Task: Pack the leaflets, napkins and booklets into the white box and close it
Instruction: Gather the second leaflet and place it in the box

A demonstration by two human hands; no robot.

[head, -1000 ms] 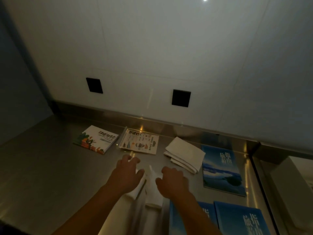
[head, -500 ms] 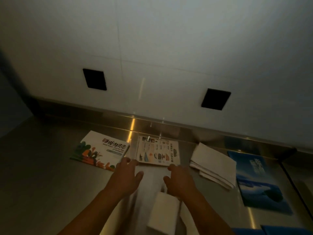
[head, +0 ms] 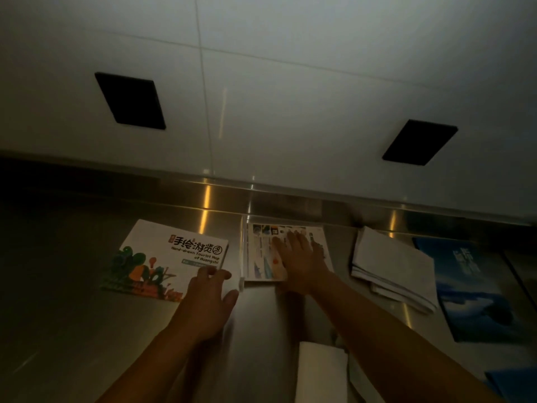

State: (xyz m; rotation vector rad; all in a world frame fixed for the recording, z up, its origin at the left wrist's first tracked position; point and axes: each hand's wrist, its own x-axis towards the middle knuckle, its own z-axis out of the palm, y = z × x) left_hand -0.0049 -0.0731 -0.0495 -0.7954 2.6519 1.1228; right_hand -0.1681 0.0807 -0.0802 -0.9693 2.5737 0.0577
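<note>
A tourist-map leaflet (head: 168, 257) with green and orange drawings lies at the back left of the steel counter (head: 58, 301). My left hand (head: 207, 303) hovers at its near right corner, fingers spread. Beside it lies an illustrated leaflet stack (head: 261, 254); my right hand (head: 302, 260) rests flat on it, fingers apart. Folded white napkins (head: 392, 266) sit to the right. A blue booklet (head: 476, 292) lies further right. A flap of the white box (head: 319, 370) shows at the bottom edge, between my arms.
A white tiled wall with two dark square openings (head: 130, 100) rises behind the counter's steel upstand (head: 290, 202). Another blue booklet corner (head: 514, 385) shows at the bottom right.
Both hands have left the white box and reached forward. The right hand now lies on the illustrated leaflets, the left is at the map leaflet's corner. The view moved closer to the wall.
</note>
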